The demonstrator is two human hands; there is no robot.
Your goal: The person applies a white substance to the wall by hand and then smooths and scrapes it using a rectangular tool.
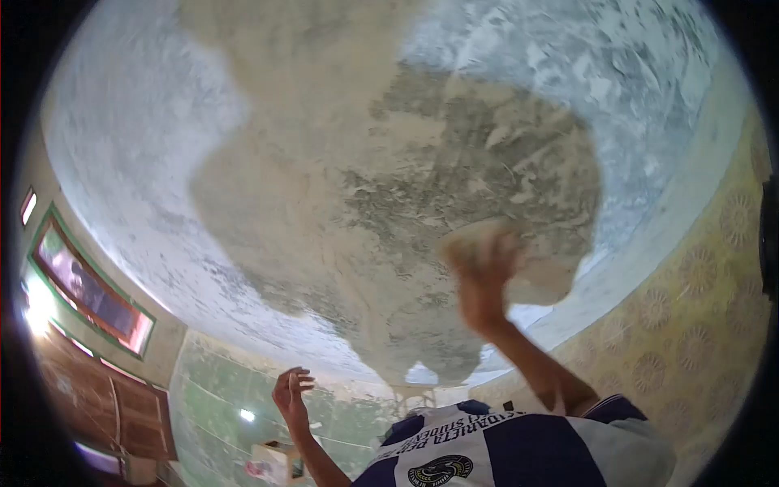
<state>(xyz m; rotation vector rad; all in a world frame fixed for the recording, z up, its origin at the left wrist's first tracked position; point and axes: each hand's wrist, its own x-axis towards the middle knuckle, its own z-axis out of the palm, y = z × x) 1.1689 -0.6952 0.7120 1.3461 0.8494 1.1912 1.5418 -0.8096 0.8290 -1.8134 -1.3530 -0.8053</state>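
Overhead, a grey-white ceiling fills almost all of your view, with a wide beige patch of rougher, darker-streaked coating spread across its middle. A yellow patterned wall curves down on your right and a green-framed window glows on your left. Your right hand is up against the ceiling at the lower right edge of that patch, fingers curled over a pale pad and pressing it to the surface; the hand is blurred, so you cannot tell how firm the hold is. Your left hand hangs lower and well apart, fingers loosely spread, holding nothing. The main risk, as I judge it, comes from working directly above your face: loose coating or dust could drop into your eyes or onto the camera if you press hard on the flaky streaks. The pad could also slip out of a tiring, stretched-up hand. With your head tipped back and one arm free, your balance may suffer; your footing is out of view. As for writing, your blue-and-white shirt carries an arc of white capitals, upside down and too smeared to read reliably, above a round crest.
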